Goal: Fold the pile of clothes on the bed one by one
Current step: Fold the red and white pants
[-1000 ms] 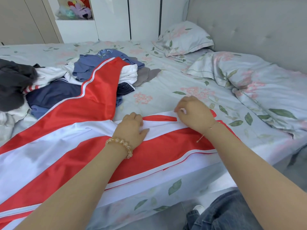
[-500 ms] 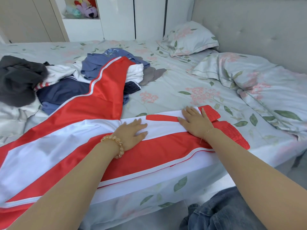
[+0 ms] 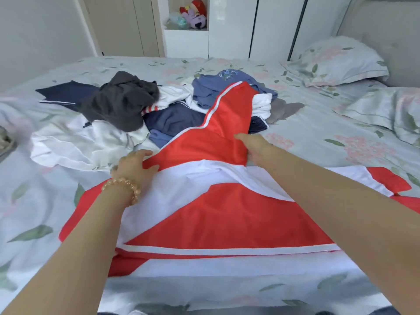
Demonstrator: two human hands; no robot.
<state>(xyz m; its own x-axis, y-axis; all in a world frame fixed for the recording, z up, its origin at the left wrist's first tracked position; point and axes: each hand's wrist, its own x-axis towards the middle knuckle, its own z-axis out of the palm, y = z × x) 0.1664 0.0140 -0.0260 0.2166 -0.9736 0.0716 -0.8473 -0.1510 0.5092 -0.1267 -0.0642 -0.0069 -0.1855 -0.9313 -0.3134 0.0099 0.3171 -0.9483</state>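
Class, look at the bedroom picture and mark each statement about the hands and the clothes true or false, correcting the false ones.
1. Both hands hold the red and white garment. True: the left hand and the right hand each grip its red part.
2. The bead bracelet is on the right wrist. False: it is on the left wrist.
3. A dark grey garment lies on top of the pile. True.
4. The pillow lies on top of the pile of clothes. False: it lies apart, at the head of the bed.
5. Soft toys sit in a cupboard shelf. True.
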